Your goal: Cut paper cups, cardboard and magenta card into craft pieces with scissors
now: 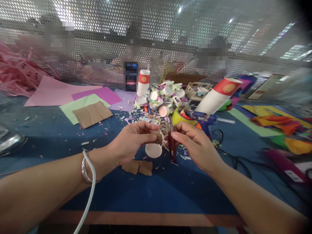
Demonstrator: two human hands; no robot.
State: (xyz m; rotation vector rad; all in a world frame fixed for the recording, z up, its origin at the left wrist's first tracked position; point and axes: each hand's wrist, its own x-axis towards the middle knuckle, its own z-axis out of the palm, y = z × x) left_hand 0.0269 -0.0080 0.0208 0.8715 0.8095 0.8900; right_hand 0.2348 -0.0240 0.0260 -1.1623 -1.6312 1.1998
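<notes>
Near the middle of the blue table, my left hand (pixel 133 141) pinches a small piece of brown cardboard (pixel 158 138). My right hand (pixel 195 143) grips dark red scissors (pixel 172 143), their blades pointing up and away, just right of the cardboard. Below the held piece lies a white paper disc (pixel 153 150). Closer to me are torn brown cardboard scraps (pixel 138 167). Beyond my hands, small paper cuttings lie before a pile of white cup pieces with paper tabs (pixel 168 92).
A blue glue gun (pixel 207 120) rests by a yellow-green tape roll (pixel 179 118), with a cable trailing right. Stacked paper cups (pixel 219 96) lean behind it. Coloured sheets (pixel 60 92) and a cardboard piece (pixel 92 114) lie left. A perforated metal screen (pixel 97 42) stands behind.
</notes>
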